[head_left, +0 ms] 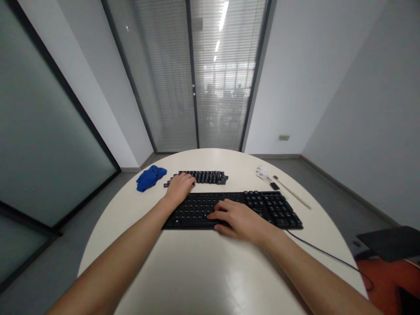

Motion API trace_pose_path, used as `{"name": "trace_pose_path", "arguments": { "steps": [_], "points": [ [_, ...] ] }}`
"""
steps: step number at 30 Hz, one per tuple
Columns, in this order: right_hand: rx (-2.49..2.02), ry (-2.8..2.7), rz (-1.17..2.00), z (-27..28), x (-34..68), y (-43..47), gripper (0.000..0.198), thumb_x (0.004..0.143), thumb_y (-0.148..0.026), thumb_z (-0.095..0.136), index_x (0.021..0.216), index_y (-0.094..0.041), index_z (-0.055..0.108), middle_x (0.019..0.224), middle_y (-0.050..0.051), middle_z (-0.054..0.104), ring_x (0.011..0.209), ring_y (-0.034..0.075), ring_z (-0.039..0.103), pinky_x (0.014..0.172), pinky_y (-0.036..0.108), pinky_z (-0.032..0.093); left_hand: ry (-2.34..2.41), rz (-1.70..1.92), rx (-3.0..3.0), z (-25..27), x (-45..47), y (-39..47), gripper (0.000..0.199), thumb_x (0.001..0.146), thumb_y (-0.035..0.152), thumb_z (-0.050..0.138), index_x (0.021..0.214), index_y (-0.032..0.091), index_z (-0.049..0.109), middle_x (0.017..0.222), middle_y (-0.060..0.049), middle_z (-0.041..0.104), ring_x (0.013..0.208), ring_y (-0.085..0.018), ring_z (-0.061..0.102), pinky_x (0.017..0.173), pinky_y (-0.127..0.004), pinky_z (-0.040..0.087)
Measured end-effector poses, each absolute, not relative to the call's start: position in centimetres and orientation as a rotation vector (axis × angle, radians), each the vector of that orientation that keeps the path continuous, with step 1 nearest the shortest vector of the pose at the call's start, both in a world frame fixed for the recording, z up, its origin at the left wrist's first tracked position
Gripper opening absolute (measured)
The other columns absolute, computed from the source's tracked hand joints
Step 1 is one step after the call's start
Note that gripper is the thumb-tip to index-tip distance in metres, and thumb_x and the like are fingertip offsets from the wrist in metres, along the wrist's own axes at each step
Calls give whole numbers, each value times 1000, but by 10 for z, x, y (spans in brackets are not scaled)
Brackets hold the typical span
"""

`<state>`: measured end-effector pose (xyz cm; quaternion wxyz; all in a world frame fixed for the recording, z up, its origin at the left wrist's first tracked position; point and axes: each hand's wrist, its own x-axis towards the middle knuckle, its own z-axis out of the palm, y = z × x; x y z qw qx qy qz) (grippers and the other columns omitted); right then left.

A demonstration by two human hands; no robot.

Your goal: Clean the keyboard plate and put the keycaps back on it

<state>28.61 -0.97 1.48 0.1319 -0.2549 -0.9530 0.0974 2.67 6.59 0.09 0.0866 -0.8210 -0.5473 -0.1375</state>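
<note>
A black computer keyboard [197, 210] lies across the table, its left and middle part stripped of keycaps while the number pad at the right still has them. Beyond it, loose black keycaps [210, 177] are laid out in rows. My left hand [180, 187] reaches over the left end of these rows, fingers bent together at what looks like a dark keycap [193, 184], partly hidden by them. Over the middle of the keyboard rests my right hand [234, 217], palm down, its fingers apart and the fingertips touching the bare key area; nothing shows in it.
A crumpled blue cloth [151, 177] lies at the left of the round white table [197, 271]. To the right are a thin stick-like brush [292, 192], white items [263, 173] and a small black piece [274, 186]. The keyboard's cable [324, 252] runs off the right edge.
</note>
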Motion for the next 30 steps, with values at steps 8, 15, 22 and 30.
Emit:
{"name": "trace_pose_path", "arguments": {
  "steps": [8, 15, 22, 30],
  "points": [
    [-744, -2766, 270, 15, 288, -10, 31, 95, -31, 60, 124, -22, 68, 111, 9, 65, 103, 23, 60, 92, 38, 51, -1662, -781, -2486, 6, 48, 15, 19, 95, 17, 59, 111, 21, 70, 114, -4, 70, 108, -24, 61, 93, -36, 49],
    [-742, -2750, 289, 14, 289, -10, 31, 95, -30, 61, 125, -23, 67, 114, 8, 65, 105, 23, 60, 94, 38, 51, -1509, -944, -2804, 4, 43, -11, 18, 96, 18, 60, 107, 24, 72, 109, -3, 70, 105, -21, 62, 96, -37, 50],
    [-750, -2753, 290, 14, 290, -11, 31, 96, -30, 60, 125, -23, 67, 113, 9, 65, 105, 23, 60, 93, 39, 51, -1327, -886, -2990, 6, 36, -15, 21, 97, 20, 57, 110, 25, 72, 111, -4, 70, 109, -21, 61, 97, -36, 50],
    [-765, -2767, 276, 16, 290, -12, 31, 96, -30, 59, 125, -23, 66, 110, 8, 65, 104, 23, 60, 93, 39, 51, -1304, -866, -3052, 8, 32, -16, 18, 92, 18, 63, 106, 24, 72, 105, -4, 70, 103, -19, 63, 93, -33, 50]
  ]
}}
